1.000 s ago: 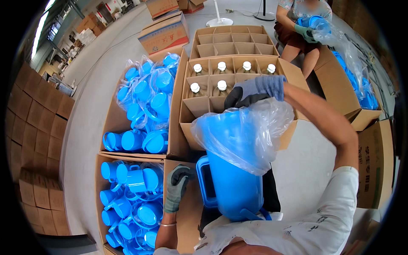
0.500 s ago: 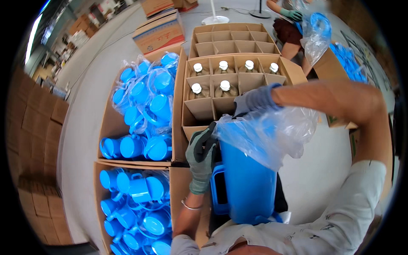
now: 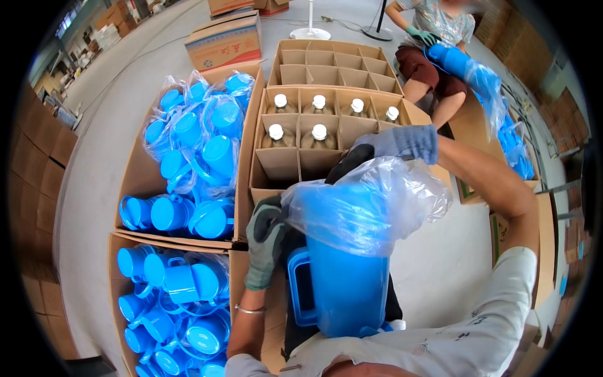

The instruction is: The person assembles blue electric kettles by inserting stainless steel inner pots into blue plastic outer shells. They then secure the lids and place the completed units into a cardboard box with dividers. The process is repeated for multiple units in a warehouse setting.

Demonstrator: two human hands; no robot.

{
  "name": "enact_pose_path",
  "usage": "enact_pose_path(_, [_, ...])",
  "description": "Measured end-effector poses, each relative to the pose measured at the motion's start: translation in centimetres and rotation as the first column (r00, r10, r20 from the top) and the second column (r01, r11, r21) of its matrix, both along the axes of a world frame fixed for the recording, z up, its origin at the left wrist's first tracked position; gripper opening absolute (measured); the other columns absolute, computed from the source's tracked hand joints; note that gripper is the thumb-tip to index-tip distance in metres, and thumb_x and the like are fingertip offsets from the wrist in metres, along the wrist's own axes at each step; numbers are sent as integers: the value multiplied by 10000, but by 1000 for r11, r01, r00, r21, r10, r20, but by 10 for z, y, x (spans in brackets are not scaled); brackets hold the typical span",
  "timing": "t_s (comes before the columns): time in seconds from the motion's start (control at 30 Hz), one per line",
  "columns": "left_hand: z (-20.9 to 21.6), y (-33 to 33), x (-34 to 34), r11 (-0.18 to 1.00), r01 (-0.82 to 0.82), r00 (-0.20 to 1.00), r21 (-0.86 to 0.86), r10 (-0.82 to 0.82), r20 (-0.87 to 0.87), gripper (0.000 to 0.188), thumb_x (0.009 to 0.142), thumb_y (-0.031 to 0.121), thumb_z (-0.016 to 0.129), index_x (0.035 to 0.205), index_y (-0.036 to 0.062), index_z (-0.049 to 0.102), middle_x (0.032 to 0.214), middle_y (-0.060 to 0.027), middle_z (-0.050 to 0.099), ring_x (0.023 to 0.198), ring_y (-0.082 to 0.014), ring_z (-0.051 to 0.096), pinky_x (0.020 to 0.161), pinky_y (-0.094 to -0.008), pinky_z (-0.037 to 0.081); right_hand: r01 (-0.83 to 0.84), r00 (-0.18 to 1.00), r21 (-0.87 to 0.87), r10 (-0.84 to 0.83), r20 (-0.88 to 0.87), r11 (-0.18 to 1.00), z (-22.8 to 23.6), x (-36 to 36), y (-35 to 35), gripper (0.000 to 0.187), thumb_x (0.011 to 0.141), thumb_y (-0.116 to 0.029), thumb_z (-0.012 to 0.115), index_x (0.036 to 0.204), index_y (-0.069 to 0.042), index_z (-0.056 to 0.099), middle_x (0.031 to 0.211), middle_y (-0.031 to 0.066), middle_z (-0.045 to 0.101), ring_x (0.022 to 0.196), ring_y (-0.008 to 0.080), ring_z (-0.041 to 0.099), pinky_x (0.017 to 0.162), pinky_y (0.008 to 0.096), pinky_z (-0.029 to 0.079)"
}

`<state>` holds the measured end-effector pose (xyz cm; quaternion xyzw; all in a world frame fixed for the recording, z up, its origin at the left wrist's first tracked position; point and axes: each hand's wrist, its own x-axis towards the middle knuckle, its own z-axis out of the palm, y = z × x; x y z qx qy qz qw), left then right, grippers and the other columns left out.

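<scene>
A large blue plastic jug (image 3: 349, 292) with a side handle (image 3: 301, 286) leans against my lap. A clear plastic bag (image 3: 352, 220) is drawn over its upper part, the slack bunching to the right. My left hand (image 3: 265, 235), in a grey-green glove with dark fingers, pinches the bag's left edge beside the jug. On the far side of the jug, my right hand (image 3: 392, 147), in a grey-blue glove, is closed on the bag; its fingertips are partly hidden by the plastic.
Ahead stands a divided carton (image 3: 267, 174) holding several white-capped bottles (image 3: 319, 133). Behind it is another divided carton (image 3: 308, 76). Two cartons of blue jugs (image 3: 168, 215) line the left. At the far right, a seated person (image 3: 440, 56) in green gloves handles a bagged blue jug.
The bag now covers more of the jug's upper part. My right hand still grips the plastic, and my left stays at its left edge. The head view has shifted; the other person's blue jug has tilted.
</scene>
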<state>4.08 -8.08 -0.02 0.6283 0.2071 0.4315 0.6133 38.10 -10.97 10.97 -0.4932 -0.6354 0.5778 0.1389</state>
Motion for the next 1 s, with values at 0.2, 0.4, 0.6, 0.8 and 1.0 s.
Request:
enact_pose_path(0.2, [14, -10, -29, 993, -24, 999, -115, 19, -43, 153, 735, -10, 572, 887, 3, 562, 1010, -74, 569, 868, -130, 551, 744, -243, 465, -169, 934, 133, 202, -295, 977, -25, -27, 16, 409, 835, -177, 650, 1197, -3, 571, 1114, 125, 613, 988, 217, 577, 858, 309, 472])
enact_pose_path(0.4, [1, -11, -6, 996, 63, 987, -59, -71, -145, 245, 738, -43, 621, 974, 6, 577, 1053, -95, 561, 971, -182, 580, 826, -279, 483, -218, 894, 263, 84, 439, 940, -4, -54, 1, 296, 816, -285, 633, 986, -42, 641, 929, 140, 637, 883, 252, 604, 773, 356, 469])
enact_pose_path(0.6, [20, 7, 16, 918, 59, 939, 391, 82, -334, 277, 748, -47, 616, 1022, -43, 580, 1190, -149, 547, 1068, -184, 542, 868, -302, 459, -171, 863, 228, 34, 505, 958, -3, -39, 25, 360, 844, -319, 584, 1050, -28, 637, 995, 164, 651, 850, 270, 630, 755, 378, 492])
enact_pose_path(0.8, [7, -43, -74, 978, 183, 848, 96, -108, -519, 223, 697, 0, 664, 905, 25, 587, 982, -157, 589, 888, -302, 591, 792, -368, 480, 709, 686, 552, -611, -395, 439, 49, 37, -35, 358, 924, -238, 511, 1207, -19, 536, 1079, 67, 585, 978, 146, 553, 856, 272, 462])
enact_pose_path(1.0, [-38, -141, -193, 507, 362, 666, -783, -728, -163, 405, 928, 161, 503, 1282, -26, 443, 1173, -151, 576, 1001, -208, 604, 860, -311, 494, 925, 363, 58, -826, -431, 377, -23, 9, -113, 361, 918, -265, 555, 1183, -19, 554, 1062, 41, 607, 908, 126, 588, 822, 253, 480])
